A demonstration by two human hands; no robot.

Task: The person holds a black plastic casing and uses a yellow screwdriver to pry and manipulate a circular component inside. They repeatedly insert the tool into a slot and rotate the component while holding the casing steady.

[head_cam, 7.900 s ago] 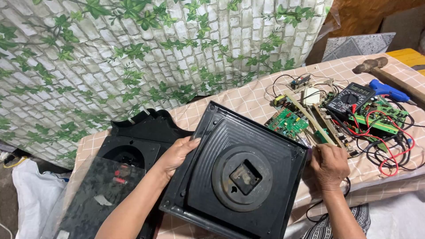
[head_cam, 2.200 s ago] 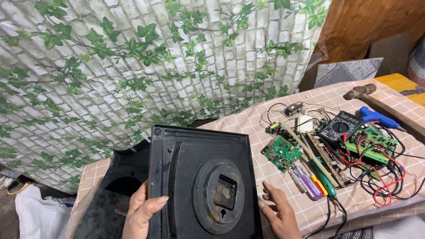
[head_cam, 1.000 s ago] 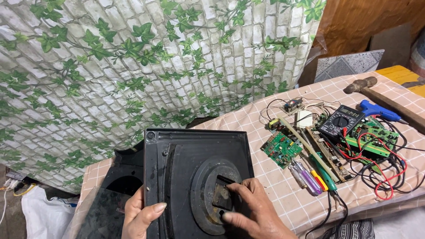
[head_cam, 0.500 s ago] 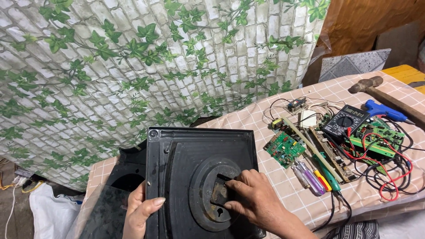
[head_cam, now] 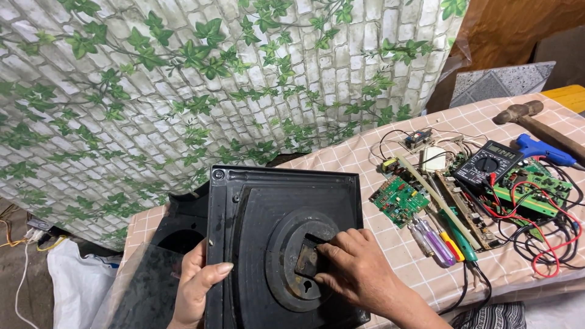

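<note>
Along the left and upper part of the frame hangs a brick-and-ivy printed sheet (head_cam: 183, 91), with a white bag (head_cam: 79, 286) low at the left edge. At lower centre-left the left hand (head_cam: 196, 289) grips the left rim of a black plastic back cover (head_cam: 268, 207), thumb curled over the front face, fingers hidden behind, propping the panel up on the checked tablecloth (head_cam: 359, 158). Behind it lies another dark housing part (head_cam: 177, 222). In the lower middle, the right hand (head_cam: 353, 271) rests on the cover's round raised mount, fingertips bent and pressed into the rectangular recess at its centre; whether they pinch anything there I cannot tell.

The step in hand looks like probing or freeing the fitting in that recess. The next move would seem to call for a firm hold by the left hand while the right works the catch or reaches for a tool.

To the right lie a green circuit board (head_cam: 399, 200), screwdrivers (head_cam: 439, 240), a multimeter (head_cam: 487, 164) with red and black leads, a blue glue gun (head_cam: 542, 149) and, upper right, a hammer (head_cam: 524, 116).
</note>
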